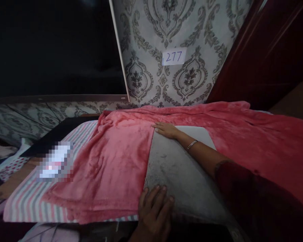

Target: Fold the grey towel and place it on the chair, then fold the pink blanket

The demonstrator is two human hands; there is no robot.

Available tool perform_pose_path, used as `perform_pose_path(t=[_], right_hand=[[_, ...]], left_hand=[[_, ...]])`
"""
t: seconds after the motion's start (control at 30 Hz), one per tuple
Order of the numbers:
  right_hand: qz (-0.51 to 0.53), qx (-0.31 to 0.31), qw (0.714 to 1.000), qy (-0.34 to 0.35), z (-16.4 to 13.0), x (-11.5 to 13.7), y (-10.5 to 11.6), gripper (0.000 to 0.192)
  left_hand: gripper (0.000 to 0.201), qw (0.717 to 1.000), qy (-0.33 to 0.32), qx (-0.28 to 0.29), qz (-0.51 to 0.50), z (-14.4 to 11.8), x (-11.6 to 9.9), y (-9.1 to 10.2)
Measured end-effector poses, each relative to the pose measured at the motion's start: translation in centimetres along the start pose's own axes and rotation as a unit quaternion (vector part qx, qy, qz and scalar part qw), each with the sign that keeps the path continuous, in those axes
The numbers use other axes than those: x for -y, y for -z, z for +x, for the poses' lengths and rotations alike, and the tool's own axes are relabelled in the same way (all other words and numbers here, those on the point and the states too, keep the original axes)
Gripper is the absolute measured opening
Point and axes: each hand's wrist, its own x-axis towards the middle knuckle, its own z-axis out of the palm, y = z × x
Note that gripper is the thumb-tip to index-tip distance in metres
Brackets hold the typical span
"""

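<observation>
A plush pink-red blanket (116, 158) lies over a striped sheet, with a straight edge running down its middle. Along that edge lies a grey, soft-looking cloth (176, 168). My right hand (166, 130), with a silver bangle (192, 145) on its wrist, rests flat on the far end of this edge, fingers stretched to the left. At the near end my left hand (155, 210) lies with fingers apart, touching the border of blanket and grey cloth. A white rounded corner (200, 133) shows behind my right wrist; what it belongs to is hidden.
Pink, white and grey stripes mark the sheet (35, 198) on the left, where a blurred white item (55, 161) lies. A large dark screen (53, 47) hangs on the patterned wall, near a paper marked 277 (174, 56). Dark red furniture (257, 50) stands at right.
</observation>
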Motion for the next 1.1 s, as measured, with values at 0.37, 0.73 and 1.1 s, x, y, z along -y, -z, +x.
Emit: perform_pose_path(t=[0.37, 0.73, 1.1], right_hand=[[0.034, -0.043, 0.998, -0.038, -2.8, 3.4, 2.3, 0.065], [0.040, 0.026, 0.994, 0.096, -19.4, 8.2, 2.1, 0.060], [-0.027, -0.034, 0.996, -0.084, -12.9, -2.8, 2.9, 0.063]], left_hand=[[0.040, 0.998, -0.027, 0.059, 0.017, 1.4, -0.2, 1.8], [0.045, 0.978, -0.101, 0.179, -0.043, 7.6, -3.3, 1.5], [0.052, 0.979, -0.097, 0.178, -0.001, 4.7, -3.3, -2.4]])
